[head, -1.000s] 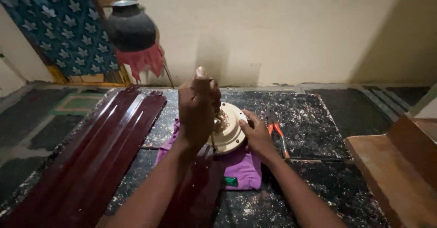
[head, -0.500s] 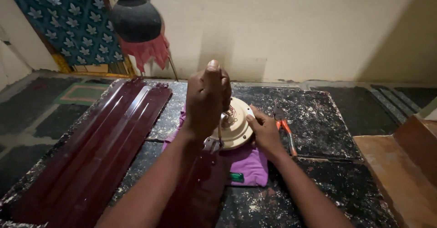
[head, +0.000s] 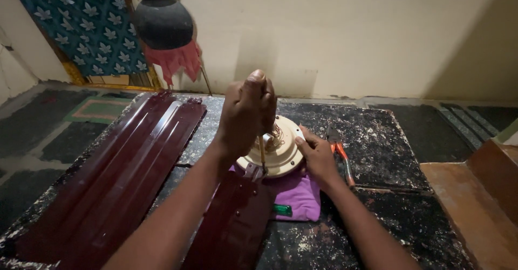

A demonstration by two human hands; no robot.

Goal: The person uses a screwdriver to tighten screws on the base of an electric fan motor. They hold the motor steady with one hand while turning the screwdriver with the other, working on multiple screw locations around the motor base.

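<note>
Nearest, lying toward the camera: dark maroon fan blade (head: 232, 227), its inner end meeting the cream fan motor housing (head: 278, 151). Sitting on a purple cloth (head: 302, 192) spread over the speckled black floor (head: 388, 140). Left hand (head: 245, 113) closing in a fist around a screwdriver (head: 262, 154), shaft standing near upright, tip bearing down where blade meets housing. Right hand (head: 318, 159) resting fingers spread and flat against the housing's right edge, bracing it, gripping nothing. Judging good practice here: keeping the shaft square to the screw, pressing straight down while turning, holding the housing from spinning on the cloth. Housing appearing round, pale and glossy, copper windings showing at its centre. Just beyond the right hand, lying on the floor: orange-handled pliers (head: 340, 154). Further left, lying side by side: two more maroon blades (head: 124, 167). Farthest, against the wall: black round pot (head: 163, 19).
</note>
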